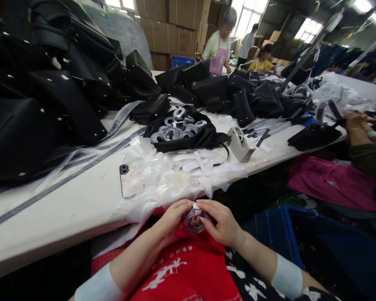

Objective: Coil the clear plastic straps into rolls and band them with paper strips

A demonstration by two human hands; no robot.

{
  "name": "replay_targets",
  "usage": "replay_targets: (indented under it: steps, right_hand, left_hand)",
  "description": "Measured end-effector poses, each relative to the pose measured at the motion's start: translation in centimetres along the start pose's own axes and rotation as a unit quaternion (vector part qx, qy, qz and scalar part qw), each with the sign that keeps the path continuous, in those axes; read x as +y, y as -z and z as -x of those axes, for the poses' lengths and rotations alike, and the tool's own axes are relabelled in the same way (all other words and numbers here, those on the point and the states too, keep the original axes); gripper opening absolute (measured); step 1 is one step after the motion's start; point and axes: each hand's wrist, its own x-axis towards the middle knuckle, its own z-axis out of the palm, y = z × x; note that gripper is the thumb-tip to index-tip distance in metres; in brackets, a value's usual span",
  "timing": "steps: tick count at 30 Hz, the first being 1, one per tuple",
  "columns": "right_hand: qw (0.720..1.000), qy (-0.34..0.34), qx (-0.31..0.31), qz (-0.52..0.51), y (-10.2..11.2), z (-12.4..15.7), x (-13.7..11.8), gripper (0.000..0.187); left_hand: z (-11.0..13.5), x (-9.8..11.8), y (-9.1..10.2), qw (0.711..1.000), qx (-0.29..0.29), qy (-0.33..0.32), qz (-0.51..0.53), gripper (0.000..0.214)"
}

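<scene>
Between both hands, just over the red apron, is a coiled clear strap (193,225) with grey edging and a small white piece at its top. My left hand (177,213) grips the coil from the left, its fingers curled at the upper rim. On the opposite side my right hand (222,221) pinches it, the thumb reaching into the middle of the ring. Farther up the table, similar coiled straps (172,133) are heaped on a black bag (188,145). A grey tape dispenser (240,144) stands to the right of that bag.
Black bags (213,90) are piled across the back and left. A phone (130,182) lies beside crumpled plastic sheets (166,179) on the white table (90,200). Below, on the right, is a blue crate (269,230). A co-worker's hands (357,123) hold a black bag nearby.
</scene>
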Motion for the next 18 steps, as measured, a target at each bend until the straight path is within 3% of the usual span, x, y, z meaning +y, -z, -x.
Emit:
replay_targets:
  steps: [3, 6, 12, 18]
  right_hand:
    - [0.999, -0.029, 0.005, -0.015, 0.5, -0.2, 0.1, 0.028]
    - [0.998, -0.057, -0.014, -0.020, 1.2, -0.4, -0.1, 0.018]
    - [0.992, -0.099, -0.070, -0.032, 2.1, -0.8, -0.2, 0.014]
    - [0.972, -0.135, -0.164, -0.101, 2.5, -1.8, 0.2, 0.009]
  left_hand:
    - [0.3, 0.4, -0.6, 0.995, -0.002, 0.065, 0.079, 0.021]
    - [0.5, 0.4, -1.1, 0.993, -0.042, 0.083, 0.069, 0.021]
    - [0.7, 0.1, -1.2, 0.991, -0.072, 0.072, -0.084, 0.019]
    - [1.7, 0.6, -0.9, 0.962, -0.116, 0.015, -0.248, 0.020]
